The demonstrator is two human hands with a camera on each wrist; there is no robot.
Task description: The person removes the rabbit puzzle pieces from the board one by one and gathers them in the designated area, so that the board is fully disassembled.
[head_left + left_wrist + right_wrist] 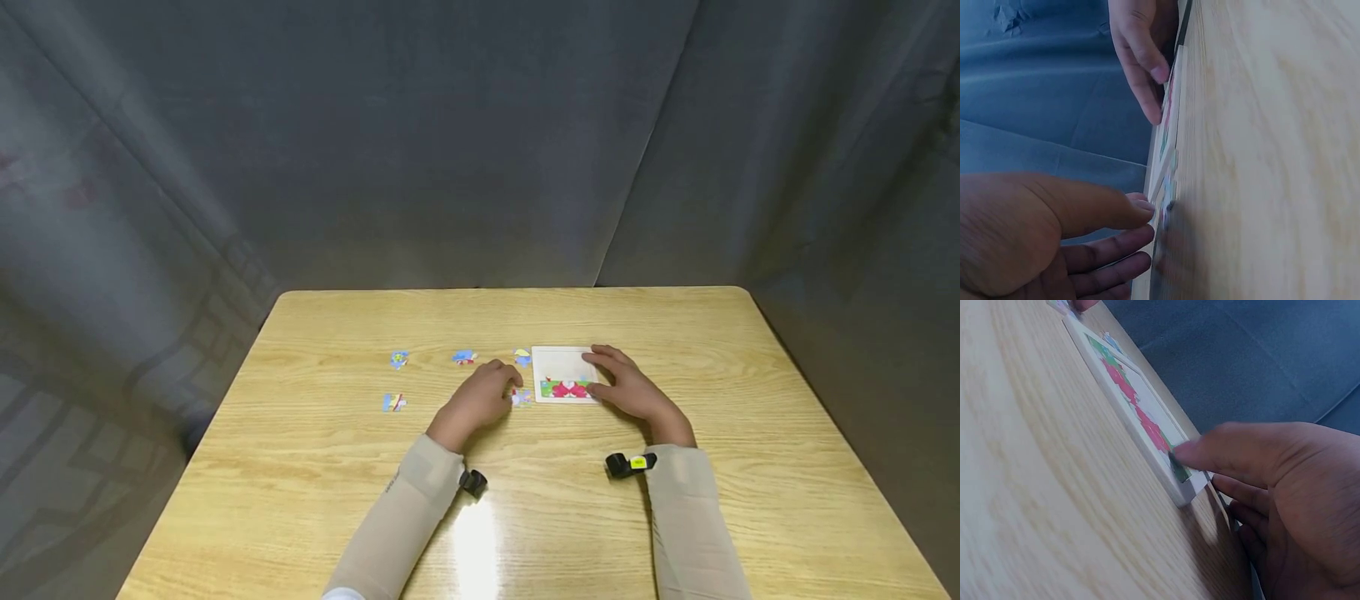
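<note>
A white puzzle tray [558, 362] lies on the table, its near strip filled with a picture of red shapes on green [1119, 381]. My right hand [630, 387] rests at the tray's right side, thumb [1194, 453] over the near right corner and the other fingers spread along the right edge. My left hand [483, 396] is left of the tray, thumb and fingertips right at a pale blue and pink puzzle piece [522, 398]. In the left wrist view its thumb [1104, 209] and fingers lie apart, beside that piece [1168, 197].
Beyond the left hand lies a blue and yellow puzzle piece [522, 357] against the tray. Farther left are a blue piece [464, 357], a blue piece with a yellow flower [399, 359] and a multicoloured piece [393, 402]. Dark curtains [450, 150] surround the wooden table [315, 483].
</note>
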